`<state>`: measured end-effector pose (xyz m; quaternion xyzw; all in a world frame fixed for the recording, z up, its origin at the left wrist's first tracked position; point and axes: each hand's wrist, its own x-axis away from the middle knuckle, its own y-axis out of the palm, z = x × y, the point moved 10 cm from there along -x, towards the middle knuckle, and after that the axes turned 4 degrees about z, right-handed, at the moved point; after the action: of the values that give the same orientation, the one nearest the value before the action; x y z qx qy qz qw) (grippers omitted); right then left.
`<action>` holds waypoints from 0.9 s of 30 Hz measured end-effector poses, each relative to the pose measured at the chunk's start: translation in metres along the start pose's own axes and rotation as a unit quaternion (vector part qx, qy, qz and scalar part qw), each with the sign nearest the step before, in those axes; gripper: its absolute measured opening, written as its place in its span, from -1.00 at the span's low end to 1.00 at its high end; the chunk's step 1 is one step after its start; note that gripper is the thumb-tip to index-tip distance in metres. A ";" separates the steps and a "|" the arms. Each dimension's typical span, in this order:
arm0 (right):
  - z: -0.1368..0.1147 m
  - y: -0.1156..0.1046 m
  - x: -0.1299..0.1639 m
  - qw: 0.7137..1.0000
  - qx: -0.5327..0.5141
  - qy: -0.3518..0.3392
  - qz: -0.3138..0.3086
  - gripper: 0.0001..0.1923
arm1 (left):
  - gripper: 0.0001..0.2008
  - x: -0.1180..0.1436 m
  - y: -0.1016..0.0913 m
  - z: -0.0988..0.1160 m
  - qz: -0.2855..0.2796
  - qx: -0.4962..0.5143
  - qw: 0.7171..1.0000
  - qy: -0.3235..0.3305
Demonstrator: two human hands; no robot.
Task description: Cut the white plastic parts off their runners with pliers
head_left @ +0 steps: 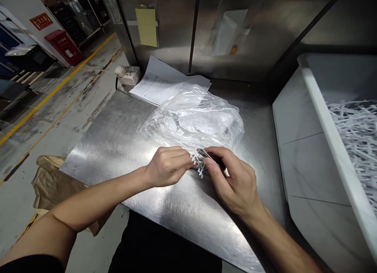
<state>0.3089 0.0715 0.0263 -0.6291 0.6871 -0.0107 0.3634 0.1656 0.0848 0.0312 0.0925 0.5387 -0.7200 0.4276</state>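
My left hand [171, 166] is closed, its fingertips pinching a small white branched plastic piece [200, 171] above the metal table [141, 204]. In my right hand [234, 179] is a nail clipper [207, 154], held between thumb and forefinger. The clipper's jaw end is right at the white piece, close to my left fingertips; whether it bites into the plastic I cannot tell. Just behind both hands lies a clear plastic bag [167, 122] with small pale bits inside.
On the right stands a big white bin [309, 167] holding many white plastic strips [356, 131]. Printed sheets [156, 80] and a power socket [129, 75] sit at the table's back edge. Brown paper [55, 182] lies left, below the table.
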 end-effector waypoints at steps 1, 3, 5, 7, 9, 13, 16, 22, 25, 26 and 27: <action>0.001 0.001 0.000 1.000 0.000 0.004 -0.002 -0.87 | -0.77 0.001 0.000 0.000 0.000 0.000 1.000 0.000; 0.002 0.001 0.000 1.000 -0.003 0.008 -0.005 -0.86 | -0.78 0.001 0.000 0.000 0.003 0.004 1.000 0.003; 0.002 0.001 0.001 1.000 -0.007 0.009 -0.005 -0.86 | -0.79 0.001 0.000 0.001 0.008 0.009 1.000 0.009; 0.003 0.001 0.002 1.000 -0.017 0.016 -0.003 -0.86 | -0.80 0.001 0.001 0.002 0.012 0.013 1.000 0.012; 0.009 0.003 0.003 0.998 -0.037 0.042 -0.001 -0.86 | -0.80 0.001 0.001 0.002 0.016 0.014 1.000 0.012; 0.033 0.012 0.005 0.985 -0.110 0.135 -0.001 -0.81 | -0.73 0.000 0.003 -0.002 0.020 0.003 1.000 -0.005; 0.049 0.021 0.008 0.967 -0.162 0.198 -0.005 -0.74 | -0.73 0.000 0.004 -0.005 0.016 0.007 1.000 -0.020; 0.049 0.017 0.007 0.965 -0.161 0.206 0.005 -0.72 | -0.74 -0.002 0.004 -0.007 0.015 0.021 0.999 -0.024; 0.035 0.009 0.004 0.978 -0.140 0.156 0.013 -0.79 | -0.71 -0.002 0.003 -0.008 0.016 0.014 0.999 -0.027; 0.031 0.008 0.004 0.981 -0.132 0.144 0.009 -0.80 | -0.70 -0.002 0.004 -0.008 0.013 0.012 0.999 -0.029; 0.028 0.008 0.004 0.983 -0.126 0.137 0.004 -0.81 | -0.70 -0.002 0.005 -0.008 0.009 0.011 0.999 -0.031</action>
<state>0.3161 0.0822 0.0000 -0.6596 0.7286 -0.0088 0.1841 0.1672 0.0926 0.0258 0.0799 0.5163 -0.7245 0.4496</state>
